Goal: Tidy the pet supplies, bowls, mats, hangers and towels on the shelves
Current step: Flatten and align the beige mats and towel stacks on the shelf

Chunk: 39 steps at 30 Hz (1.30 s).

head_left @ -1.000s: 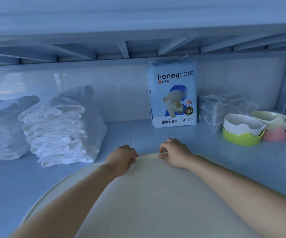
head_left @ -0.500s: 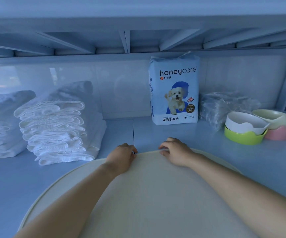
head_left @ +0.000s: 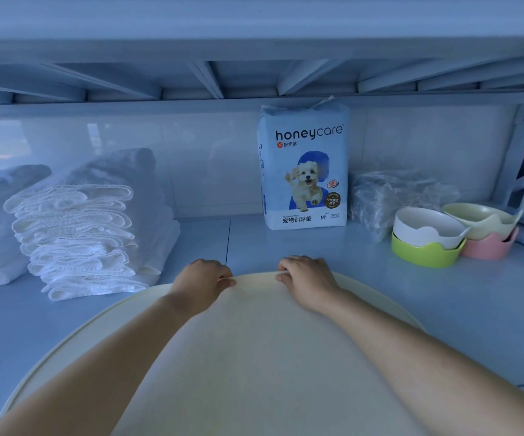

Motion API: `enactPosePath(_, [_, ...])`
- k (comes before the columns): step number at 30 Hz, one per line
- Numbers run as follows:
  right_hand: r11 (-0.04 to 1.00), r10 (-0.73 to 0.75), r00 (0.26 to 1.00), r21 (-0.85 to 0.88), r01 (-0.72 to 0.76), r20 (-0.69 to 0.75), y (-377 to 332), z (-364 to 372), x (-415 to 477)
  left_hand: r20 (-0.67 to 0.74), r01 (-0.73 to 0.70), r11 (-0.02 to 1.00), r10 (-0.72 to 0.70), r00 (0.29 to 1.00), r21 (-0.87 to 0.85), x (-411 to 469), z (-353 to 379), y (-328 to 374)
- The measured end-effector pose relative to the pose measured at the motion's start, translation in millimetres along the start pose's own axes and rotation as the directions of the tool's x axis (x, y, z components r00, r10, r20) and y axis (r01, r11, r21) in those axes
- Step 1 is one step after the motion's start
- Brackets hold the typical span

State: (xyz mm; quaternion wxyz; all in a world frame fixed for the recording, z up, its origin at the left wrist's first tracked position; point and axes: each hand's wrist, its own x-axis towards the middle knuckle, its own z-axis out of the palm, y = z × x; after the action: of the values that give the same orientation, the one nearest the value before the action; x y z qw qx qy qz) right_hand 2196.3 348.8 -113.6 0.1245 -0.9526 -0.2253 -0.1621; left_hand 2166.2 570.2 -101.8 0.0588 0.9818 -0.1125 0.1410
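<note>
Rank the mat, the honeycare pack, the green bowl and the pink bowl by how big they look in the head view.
1. Mat, by far, though it lies nearest the camera.
2. Honeycare pack.
3. Green bowl and pink bowl: too alike to rank, and each is partly hidden by the bowl nested in it.

Left hand: bare; no glove, ring or watch visible.
Right hand: bare; no glove, ring or watch visible.
Forearms: both uncovered to the frame's lower edge; no sleeve or cuff in view.
</note>
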Motion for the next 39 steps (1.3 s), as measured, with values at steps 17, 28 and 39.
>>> enactPosePath(17, [0.987, -0.054, 0.998, -0.152, 0.051, -0.014, 74, -55, -13, -0.041, 0.055, 0.986, -0.062, 0.997, -0.155, 23, -5, 88])
enactPosePath(28, [0.993, 0.058, 0.998, -0.097, -0.061, -0.032, 95, -54, -21, -0.064, 0.002, 0.998, -0.005, 0.998, -0.061, 42, 19, 105])
enactPosePath(39, [0.982, 0.029, 0.999, 0.184, -0.035, 0.034, 96, -37, -55, 0.182, -0.089, 0.994, 0.098, 0.978, -0.056, 53, 38, 101])
